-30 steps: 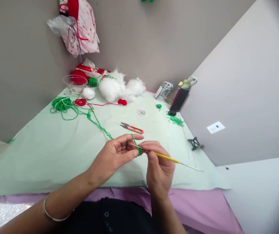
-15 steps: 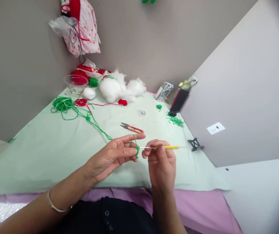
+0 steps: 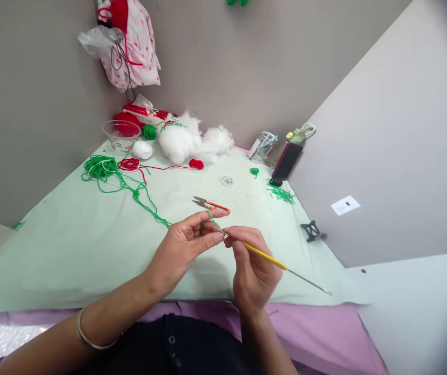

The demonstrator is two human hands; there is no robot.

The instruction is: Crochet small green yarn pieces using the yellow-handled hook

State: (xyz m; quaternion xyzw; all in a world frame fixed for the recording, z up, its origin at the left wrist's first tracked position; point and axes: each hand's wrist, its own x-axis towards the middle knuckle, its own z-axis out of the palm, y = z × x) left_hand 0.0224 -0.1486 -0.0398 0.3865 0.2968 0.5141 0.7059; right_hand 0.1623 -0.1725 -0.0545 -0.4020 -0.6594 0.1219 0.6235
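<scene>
Green yarn runs over the raised index finger of my left hand, whose thumb and other fingers pinch the small green work, mostly hidden now. My right hand grips a crochet hook by its yellow handle. One metal tip of the hook meets the yarn at my left fingertips; the other end points down to the right. Both hands' fingertips are close together, perhaps touching. A green strand leads from the tangled green yarn to my left hand.
Orange-handled snips lie just beyond my hands. Farther back are white stuffing, red yarn, a clear bowl, a small round case, a bottle, a phone, green scraps and a black stand.
My right hand has moved left against my left fingertips, and the hook now slants down to the right. My left index finger is lower, and the green strand has shifted left.
</scene>
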